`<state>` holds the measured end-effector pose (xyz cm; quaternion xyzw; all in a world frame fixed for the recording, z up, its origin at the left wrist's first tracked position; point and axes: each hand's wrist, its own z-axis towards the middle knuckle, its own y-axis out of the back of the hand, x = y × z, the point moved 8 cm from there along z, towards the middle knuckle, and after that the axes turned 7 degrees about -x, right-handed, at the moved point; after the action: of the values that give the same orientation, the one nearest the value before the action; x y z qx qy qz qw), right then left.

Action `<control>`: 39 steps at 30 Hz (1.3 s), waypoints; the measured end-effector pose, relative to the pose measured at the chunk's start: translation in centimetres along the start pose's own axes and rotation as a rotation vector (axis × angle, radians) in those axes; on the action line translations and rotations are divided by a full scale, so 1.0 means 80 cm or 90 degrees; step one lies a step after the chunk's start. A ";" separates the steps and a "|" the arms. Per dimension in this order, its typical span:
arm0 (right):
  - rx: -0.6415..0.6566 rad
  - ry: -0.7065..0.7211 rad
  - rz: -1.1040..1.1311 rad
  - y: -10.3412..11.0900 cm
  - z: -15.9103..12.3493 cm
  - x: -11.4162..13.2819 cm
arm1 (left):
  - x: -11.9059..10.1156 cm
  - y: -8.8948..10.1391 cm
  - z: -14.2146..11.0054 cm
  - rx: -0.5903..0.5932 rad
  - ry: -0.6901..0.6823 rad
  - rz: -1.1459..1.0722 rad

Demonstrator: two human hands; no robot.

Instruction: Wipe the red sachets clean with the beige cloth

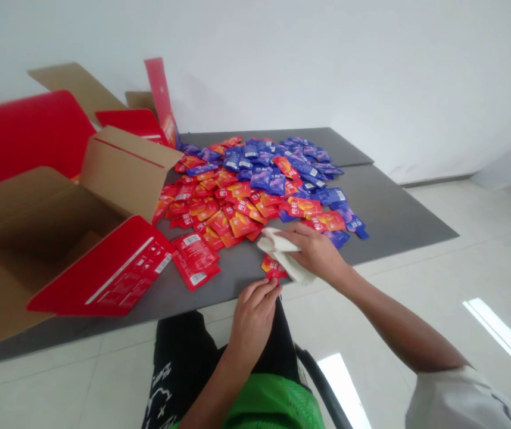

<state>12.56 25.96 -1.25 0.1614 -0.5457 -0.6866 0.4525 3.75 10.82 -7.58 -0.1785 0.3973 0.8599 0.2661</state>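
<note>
My right hand (318, 253) rests on a folded white cloth (282, 253) and grips it against the grey tabletop (237, 283). A small red sachet (273, 268) lies partly under the cloth's near end. My left hand (253, 316) is at the table's near edge, its fingertips at or touching that sachet's lower edge. I cannot tell whether those fingers hold it. A large heap of red and blue foil sachets (251, 190) spreads across the table just beyond both hands.
A large open cardboard box (36, 238) with red-lined flaps fills the left side and overhangs the table. Two red printed sachets (195, 261) lie beside its red flap (112, 271). A curved black bar (322, 381) runs below the table, above a pale tiled floor.
</note>
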 end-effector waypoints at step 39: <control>0.102 -0.017 0.048 -0.044 -0.005 0.000 | 0.004 -0.001 0.001 0.004 0.009 0.005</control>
<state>11.27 25.69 -4.57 0.1673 -0.6103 -0.6254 0.4565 3.52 11.03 -7.72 -0.1824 0.4025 0.8585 0.2603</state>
